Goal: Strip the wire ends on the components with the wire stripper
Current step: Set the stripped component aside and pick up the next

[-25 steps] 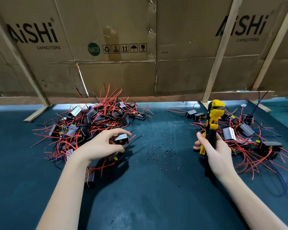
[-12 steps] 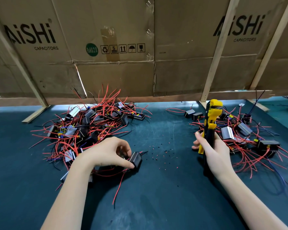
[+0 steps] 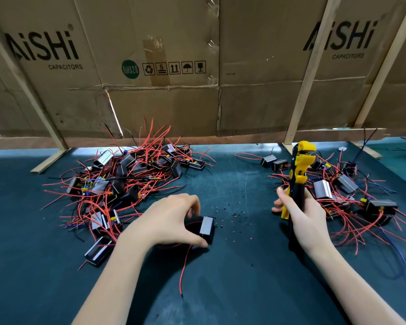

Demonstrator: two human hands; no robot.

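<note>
My left hand [image 3: 168, 221] pinches a small black component [image 3: 207, 228] with a grey face, held just over the dark green mat between thumb and fingers. A red wire [image 3: 184, 268] trails from it toward me. My right hand [image 3: 302, 214] grips the yellow and black wire stripper [image 3: 297, 177] upright, jaws pointing up, about a hand's width right of the component. A large pile of components with red wires [image 3: 127, 181] lies behind and left of my left hand. A second pile [image 3: 347, 195] lies behind and right of my right hand.
Tiny red and black insulation bits [image 3: 232, 219] are scattered on the green mat [image 3: 220, 289] between my hands. A cardboard wall [image 3: 197, 66] with wooden struts closes the back of the bench. One loose component [image 3: 97, 250] lies left of my left forearm.
My left hand has drawn one component out of the left pile and brought it right, toward the middle of the mat. My right hand with the stripper has stayed in place.
</note>
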